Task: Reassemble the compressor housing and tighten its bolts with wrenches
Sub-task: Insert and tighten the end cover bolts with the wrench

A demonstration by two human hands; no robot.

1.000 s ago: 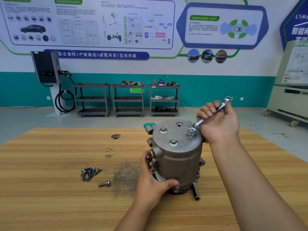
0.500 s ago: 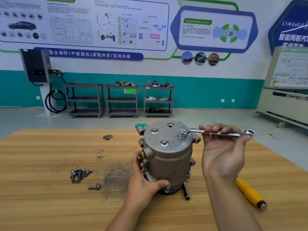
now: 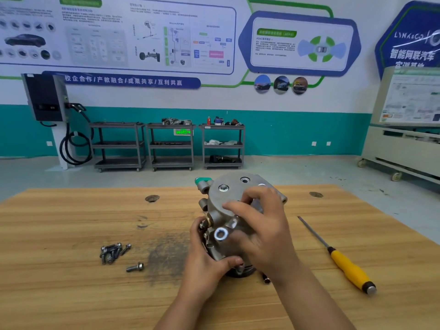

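Closest in, both hands are on the compressor housing (image 3: 228, 210), which sits near the middle of the wooden counter (image 3: 71, 294) tipped toward the person: the left hand (image 3: 209, 263) is wrapped around its lower side with the thumb hooked across the front, and the right hand (image 3: 264, 234) is clamped over the upper right of the body, fingers curled onto the end plate. No wrench in either hand that I can see. My worry is that the thing looks heavy and rounded, and tilted like that it could roll or slip out of the grip and drop onto the counter, maybe pinching a thumb against the fittings on its side. Only one bolt head (image 3: 223, 187) is clearly visible on the end plate, with an open hole beside it, so if the plate isn't snug yet, twisting the body around could shift it out of line. The loose bolts (image 3: 114, 252) lying to the left and the single bolt (image 3: 135, 267) nearer the front could get knocked off if the housing swings that way. A yellow-handled screwdriver (image 3: 345, 265) lies off to the right, well apart. Farther back there are three grey carts (image 3: 171, 146) against the teal wall. Writing-wise, the blue banner (image 3: 123, 81) reads 校企合作/产教融合/成果共享/互利共赢, and the board on the far right (image 3: 414, 44) says LYNK&CO and 智能网联汽车; the small print is too blurry to read.
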